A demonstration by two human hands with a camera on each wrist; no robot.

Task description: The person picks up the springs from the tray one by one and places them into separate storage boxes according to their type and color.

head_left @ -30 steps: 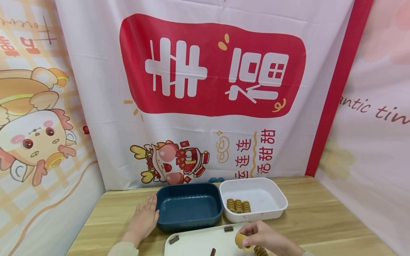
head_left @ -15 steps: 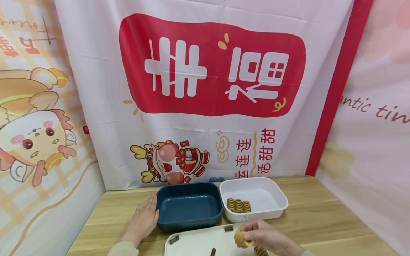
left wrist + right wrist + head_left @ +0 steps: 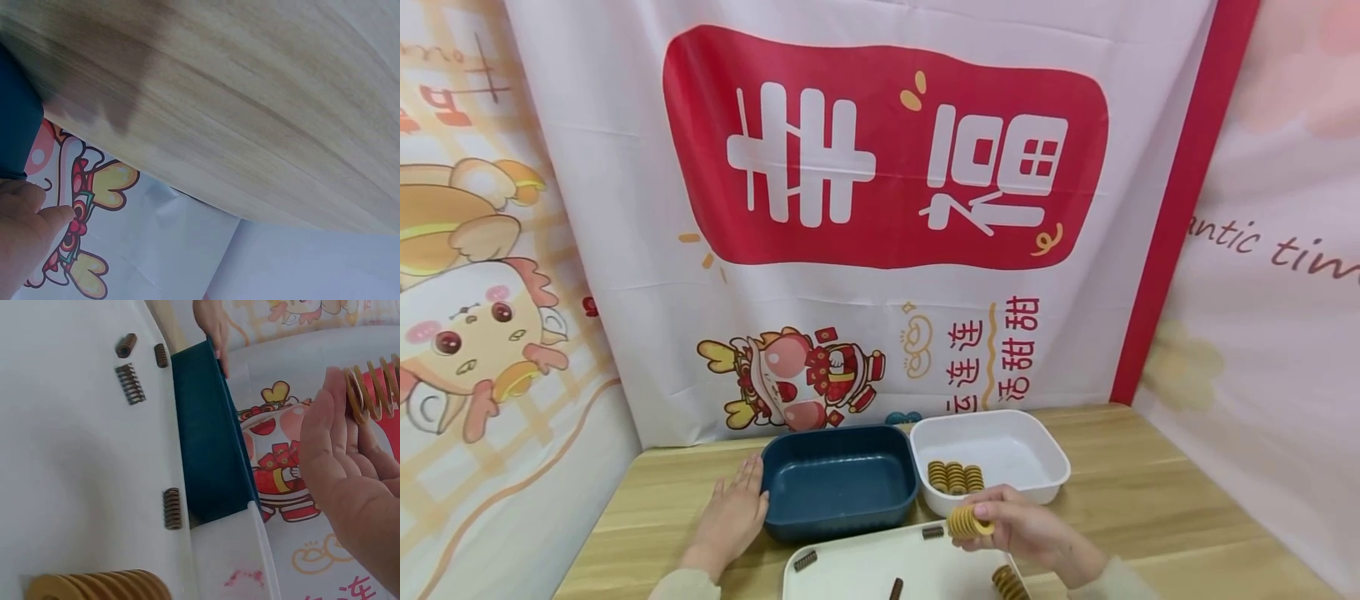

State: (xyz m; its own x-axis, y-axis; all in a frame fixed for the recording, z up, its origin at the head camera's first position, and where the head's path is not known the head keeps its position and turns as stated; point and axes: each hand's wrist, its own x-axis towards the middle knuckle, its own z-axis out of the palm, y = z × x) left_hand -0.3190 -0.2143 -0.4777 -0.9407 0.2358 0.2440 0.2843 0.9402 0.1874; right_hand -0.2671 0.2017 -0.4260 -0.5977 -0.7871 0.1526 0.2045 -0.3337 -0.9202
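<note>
My right hand (image 3: 1030, 533) pinches a thick yellow coil spring (image 3: 967, 523) between thumb and fingers, above the right rear edge of the cream tray (image 3: 850, 575). The same spring (image 3: 378, 387) shows at the right of the right wrist view. A white bin (image 3: 1015, 450) stands behind that hand, with several yellow springs (image 3: 955, 477) lined up in its front left part. My left hand (image 3: 730, 512) rests with straight fingers against the left side of the dark blue bin (image 3: 838, 483). In the left wrist view, the left hand (image 3: 25, 225) shows only partly.
Another yellow spring (image 3: 1009, 583) lies on the tray near its right edge. Several small dark springs (image 3: 130, 384) are scattered on the tray. The two bins stand side by side on the wooden table (image 3: 1150, 492), before a printed cloth backdrop (image 3: 880, 292).
My right hand has turned the held yellow spring, then raised it from over the tray toward the white bin. The left hand stays at the blue bin. The head view has shifted slightly.
</note>
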